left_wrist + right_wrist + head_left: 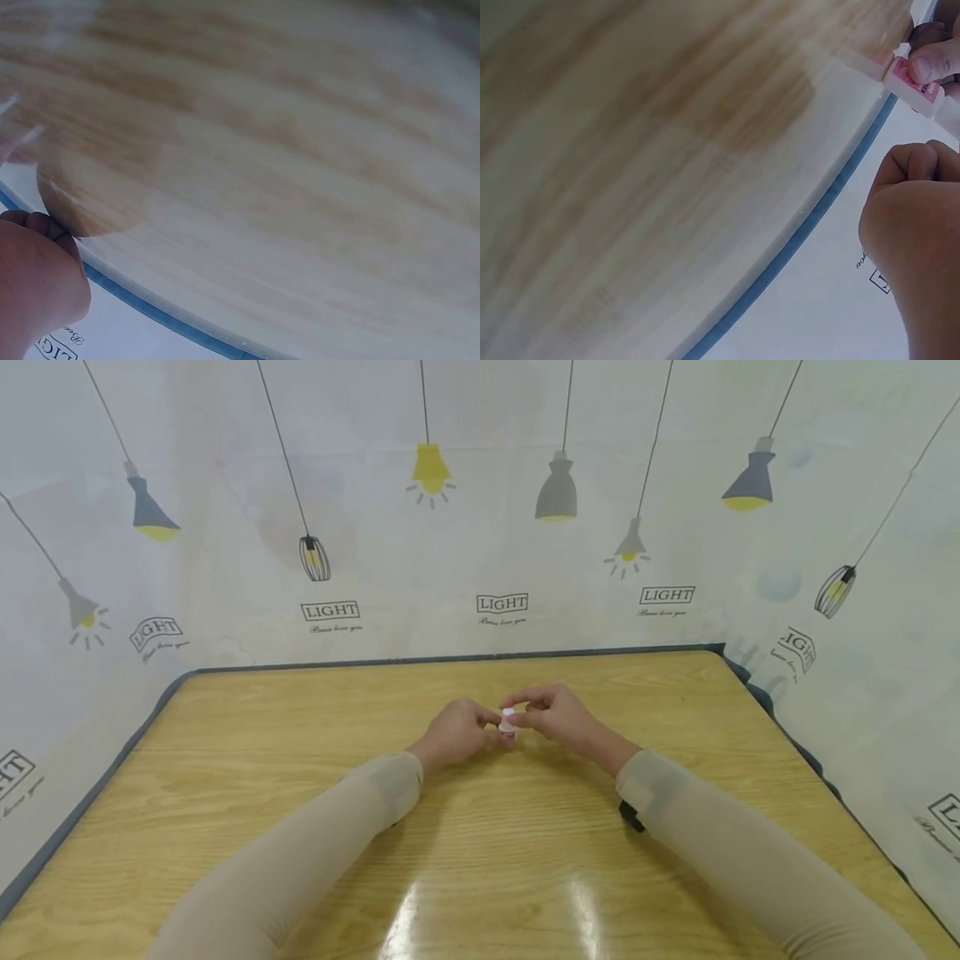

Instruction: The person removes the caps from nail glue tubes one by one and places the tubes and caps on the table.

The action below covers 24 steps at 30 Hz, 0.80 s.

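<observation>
A small white bottle with a pink label (924, 91) is upright over the table, between both hands. My left hand (459, 732) grips its lower part, with the thumb pressed across the label in the right wrist view. At the bottle's top is a white cap (508, 713), which my right hand (562, 718) pinches between thumb and fingers. The left wrist view shows only the back of the left hand (41, 281) with curled fingers; the bottle is mostly out of that frame. In the right wrist view the right hand (915, 202) partly leaves the frame.
A glossy wood-grain table (300, 710) lies under both arms, with a dark edge along its far side. Behind and beside it hangs a pale backdrop (450, 552) printed with lamps and the word LIGHT. A black strap (632, 817) shows below the right sleeve.
</observation>
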Each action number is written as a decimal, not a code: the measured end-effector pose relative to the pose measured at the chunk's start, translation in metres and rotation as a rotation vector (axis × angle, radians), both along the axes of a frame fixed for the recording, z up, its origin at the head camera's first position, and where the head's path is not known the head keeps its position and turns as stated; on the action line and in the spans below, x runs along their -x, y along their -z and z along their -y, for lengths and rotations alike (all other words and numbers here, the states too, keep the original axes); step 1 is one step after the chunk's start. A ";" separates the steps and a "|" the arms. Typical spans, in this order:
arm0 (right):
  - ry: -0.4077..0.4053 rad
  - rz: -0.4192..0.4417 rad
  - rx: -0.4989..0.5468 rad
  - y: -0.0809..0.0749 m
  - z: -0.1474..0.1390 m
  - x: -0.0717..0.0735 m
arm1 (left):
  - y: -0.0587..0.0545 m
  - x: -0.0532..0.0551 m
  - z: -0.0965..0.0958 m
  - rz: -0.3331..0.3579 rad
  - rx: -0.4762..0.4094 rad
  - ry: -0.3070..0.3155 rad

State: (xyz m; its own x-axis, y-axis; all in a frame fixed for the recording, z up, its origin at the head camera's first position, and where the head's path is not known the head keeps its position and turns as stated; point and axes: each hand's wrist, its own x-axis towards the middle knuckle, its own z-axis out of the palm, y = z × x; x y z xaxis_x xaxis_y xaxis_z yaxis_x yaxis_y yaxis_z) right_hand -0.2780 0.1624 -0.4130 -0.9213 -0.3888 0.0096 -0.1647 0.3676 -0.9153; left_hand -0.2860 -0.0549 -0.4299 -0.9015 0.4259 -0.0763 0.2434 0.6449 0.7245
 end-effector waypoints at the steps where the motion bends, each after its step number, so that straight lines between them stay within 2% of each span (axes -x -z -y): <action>1: -0.003 0.001 -0.002 0.000 0.000 0.000 | 0.000 0.000 0.000 0.002 -0.002 -0.001; 6: -0.006 0.018 -0.002 0.000 0.000 -0.001 | 0.001 0.000 -0.002 0.003 -0.014 0.001; 17: 0.042 0.013 -0.030 -0.001 0.003 -0.002 | 0.001 0.003 0.000 -0.019 0.004 -0.011; 24: 0.029 0.004 -0.042 0.000 0.001 0.001 | 0.000 0.002 0.000 -0.020 -0.003 -0.006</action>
